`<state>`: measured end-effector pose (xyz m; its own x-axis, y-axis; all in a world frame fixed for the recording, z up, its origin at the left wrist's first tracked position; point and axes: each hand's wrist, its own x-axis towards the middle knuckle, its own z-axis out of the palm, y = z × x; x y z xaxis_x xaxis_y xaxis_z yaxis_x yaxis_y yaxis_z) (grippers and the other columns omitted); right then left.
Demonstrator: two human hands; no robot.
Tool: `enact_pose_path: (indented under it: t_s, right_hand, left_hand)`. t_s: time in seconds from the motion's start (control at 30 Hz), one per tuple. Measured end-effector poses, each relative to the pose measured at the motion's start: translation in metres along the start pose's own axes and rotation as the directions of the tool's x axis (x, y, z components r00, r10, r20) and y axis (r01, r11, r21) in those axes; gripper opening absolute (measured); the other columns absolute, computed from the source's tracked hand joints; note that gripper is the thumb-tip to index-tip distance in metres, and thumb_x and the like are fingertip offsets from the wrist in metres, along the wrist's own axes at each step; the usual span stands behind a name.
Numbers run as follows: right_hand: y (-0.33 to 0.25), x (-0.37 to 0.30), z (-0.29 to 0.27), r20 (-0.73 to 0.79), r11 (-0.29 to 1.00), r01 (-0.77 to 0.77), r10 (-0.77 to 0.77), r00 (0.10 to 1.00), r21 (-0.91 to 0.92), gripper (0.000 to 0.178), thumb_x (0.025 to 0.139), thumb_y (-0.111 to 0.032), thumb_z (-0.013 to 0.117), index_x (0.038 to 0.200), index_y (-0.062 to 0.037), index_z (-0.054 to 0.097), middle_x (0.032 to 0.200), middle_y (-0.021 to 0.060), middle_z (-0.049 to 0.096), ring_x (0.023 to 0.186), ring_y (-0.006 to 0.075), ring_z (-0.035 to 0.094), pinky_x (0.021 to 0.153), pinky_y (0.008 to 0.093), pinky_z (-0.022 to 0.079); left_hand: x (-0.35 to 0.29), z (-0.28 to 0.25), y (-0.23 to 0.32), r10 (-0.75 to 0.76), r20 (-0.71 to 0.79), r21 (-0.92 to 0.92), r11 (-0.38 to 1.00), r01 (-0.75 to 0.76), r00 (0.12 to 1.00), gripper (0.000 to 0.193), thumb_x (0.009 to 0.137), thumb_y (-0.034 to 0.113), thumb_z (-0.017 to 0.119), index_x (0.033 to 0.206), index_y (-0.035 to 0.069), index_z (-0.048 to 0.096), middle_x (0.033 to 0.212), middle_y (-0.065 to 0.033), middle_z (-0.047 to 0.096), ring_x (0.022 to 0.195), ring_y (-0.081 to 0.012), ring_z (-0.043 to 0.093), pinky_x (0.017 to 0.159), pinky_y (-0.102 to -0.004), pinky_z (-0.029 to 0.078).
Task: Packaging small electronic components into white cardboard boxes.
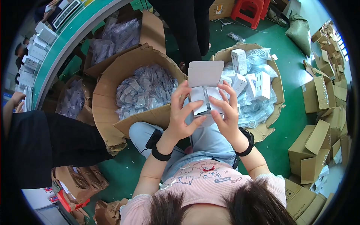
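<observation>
Between both hands, above my knees, is a small white cardboard box (206, 74) with its lid flap standing up at the far side. My left hand (184, 108) grips its left side, and my right hand (227, 107) grips the right. Fingers of both hands press on the two white inner flaps, which meet at a narrow dark gap. What lies inside under them is hidden. Just right of the hands, a large open carton (275, 108) holds several white printed boxes (262, 85) on clear bubble-wrap bags (258, 112). To the left, another carton (107, 93) is heaped with small clear plastic packets (144, 90).
A green-topped bench (62, 48) curves along the left, with white boxes (37, 47) on it. People in dark trousers stand at the left (63, 142) and ahead (187, 26). Empty brown cartons (309, 153) pile up at the right. A red stool (249, 13) stands far off.
</observation>
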<state>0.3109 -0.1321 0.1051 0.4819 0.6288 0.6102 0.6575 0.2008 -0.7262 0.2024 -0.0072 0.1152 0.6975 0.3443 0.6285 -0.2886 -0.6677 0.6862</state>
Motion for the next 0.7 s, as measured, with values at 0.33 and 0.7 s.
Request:
enact_pose_path:
  t_s: [0.33,0.7]
  right_hand:
    - [0.003,0.002,-0.001,0.168,0.986,-0.127,0.107,0.980,0.111,0.044,0.074,-0.032,0.065,0.107,-0.0054,0.053,0.127,0.0213,0.036,0.116,0.0374,0.038,0.093,0.0408,0.033]
    - [0.007,-0.007,0.007,0.112,0.979,-0.094,0.075,0.991,0.182,0.052,0.074,-0.037,0.065,0.113,-0.0065,0.047,0.125,0.0220,0.036,0.113,0.0356,0.041,0.094,0.0389,0.031]
  left_hand:
    - [0.022,-0.013,-0.005,-0.346,0.036,-0.770,0.588,0.246,0.938,0.039,0.075,0.016,0.067,0.107,0.007,0.048,0.124,-0.0161,0.039,0.118,-0.0264,0.037,0.097,-0.0403,0.033]
    - [0.020,-0.015,-0.006,-0.360,0.131,-0.595,0.717,0.364,0.924,0.041,0.076,-0.005,0.059,0.113,0.004,0.043,0.111,-0.0088,0.050,0.105,-0.0181,0.048,0.089,-0.0309,0.040]
